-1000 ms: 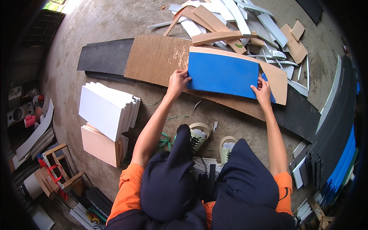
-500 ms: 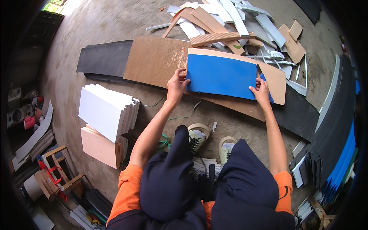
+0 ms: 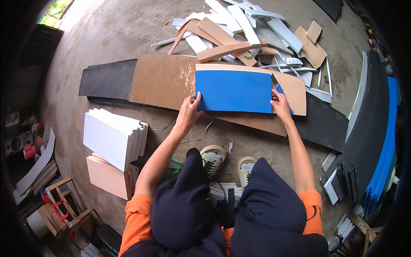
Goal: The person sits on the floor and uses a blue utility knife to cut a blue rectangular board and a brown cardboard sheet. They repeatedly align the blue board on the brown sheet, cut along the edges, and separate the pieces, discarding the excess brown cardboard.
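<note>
A blue rectangular foam sheet (image 3: 234, 92) lies over a longer tan sheet (image 3: 295, 93) on a brown board. My left hand (image 3: 187, 112) has its fingers closed at the blue sheet's lower left edge. At its right edge, my right hand (image 3: 280, 106) pinches the blue sheet between thumb and fingers. A blue-handled cutter knife (image 3: 279, 88) sits slantwise by my right hand, its dark blade towards the sheet's upper right corner. Part of the handle is hidden behind the fingers, so whether the hand also grips it is unclear.
The brown board (image 3: 160, 81) rests on black sheets (image 3: 107, 79). Beyond it lies a heap of white and tan offcuts (image 3: 239, 32). White sheets (image 3: 109, 135) and tan sheets (image 3: 109, 175) are stacked left of my legs. Black and blue sheets (image 3: 364, 128) line the right side.
The whole view has shifted, so most things appear further left. Both hands keep their places at the blue sheet's edges, and the sheet stays nearly where it was on the tan one.
</note>
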The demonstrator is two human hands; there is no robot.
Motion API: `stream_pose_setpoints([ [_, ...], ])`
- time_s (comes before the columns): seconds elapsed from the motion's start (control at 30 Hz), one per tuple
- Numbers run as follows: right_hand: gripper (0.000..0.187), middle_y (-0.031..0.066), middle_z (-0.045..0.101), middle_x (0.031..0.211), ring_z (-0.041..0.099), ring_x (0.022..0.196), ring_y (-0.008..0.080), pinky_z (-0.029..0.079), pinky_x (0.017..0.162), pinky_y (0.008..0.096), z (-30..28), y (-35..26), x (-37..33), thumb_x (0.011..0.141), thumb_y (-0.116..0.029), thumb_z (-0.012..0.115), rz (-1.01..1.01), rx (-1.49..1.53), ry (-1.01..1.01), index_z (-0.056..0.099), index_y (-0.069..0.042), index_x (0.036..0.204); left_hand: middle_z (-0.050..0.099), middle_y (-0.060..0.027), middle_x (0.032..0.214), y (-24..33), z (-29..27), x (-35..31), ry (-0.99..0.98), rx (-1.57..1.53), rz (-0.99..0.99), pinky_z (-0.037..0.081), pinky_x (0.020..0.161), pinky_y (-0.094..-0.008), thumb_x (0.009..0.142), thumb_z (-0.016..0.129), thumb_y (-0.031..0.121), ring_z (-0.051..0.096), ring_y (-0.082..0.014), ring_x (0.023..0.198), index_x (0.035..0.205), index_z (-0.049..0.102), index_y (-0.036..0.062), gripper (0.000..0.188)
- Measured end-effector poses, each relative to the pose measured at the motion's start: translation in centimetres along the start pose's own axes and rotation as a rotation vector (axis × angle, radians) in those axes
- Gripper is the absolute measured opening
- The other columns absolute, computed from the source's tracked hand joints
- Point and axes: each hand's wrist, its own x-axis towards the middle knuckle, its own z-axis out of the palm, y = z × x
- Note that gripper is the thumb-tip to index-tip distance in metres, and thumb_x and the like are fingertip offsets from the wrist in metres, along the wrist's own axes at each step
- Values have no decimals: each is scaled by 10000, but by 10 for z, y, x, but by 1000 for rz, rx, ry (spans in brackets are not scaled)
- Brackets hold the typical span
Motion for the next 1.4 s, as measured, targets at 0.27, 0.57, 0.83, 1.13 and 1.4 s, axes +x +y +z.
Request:
stream_pose_setpoints([
  [0.27,499,96,536,960,570,796,167,487,735,263,1,4,1,715,30,617,-8,10,16,512,-59,1195,506,-189,1089,4,-2,4,-13,14,-17,436,876,-353,591,742,98,504,-311,1013,1231,455,28,705],
  [0.57,517,113,532,948,557,820,193,477,763,284,4,-4,-8,696,37,618,-27,-62,10,502,-37,1194,518,-193,1067,5,0,-3,-15,20,-19,450,843,-371,591,743,102,528,-323,975,1239,454,51,712],
  [0.83,562,142,499,991,545,848,229,462,784,315,11,-8,-13,709,-19,647,8,-157,26,446,-20,1234,448,-228,1170,1,1,-5,-127,202,-15,425,887,-381,625,747,152,471,-347,1064,1302,317,18,813],
  [1.13,323,172,617,946,609,831,247,474,754,332,-109,-109,-76,767,-147,616,-75,-460,-79,585,-4,1055,249,-278,1350,43,-51,7,-173,374,70,272,988,-533,653,710,440,263,-416,1250,1359,236,92,919],
  [1.4,376,158,597,1051,553,998,295,430,856,366,-175,-164,-155,793,-298,581,31,-828,-276,585,-48,1073,453,-179,1227,80,-122,14,-290,459,217,346,944,-487,676,670,480,376,-358,1175,1162,525,119,622],
])
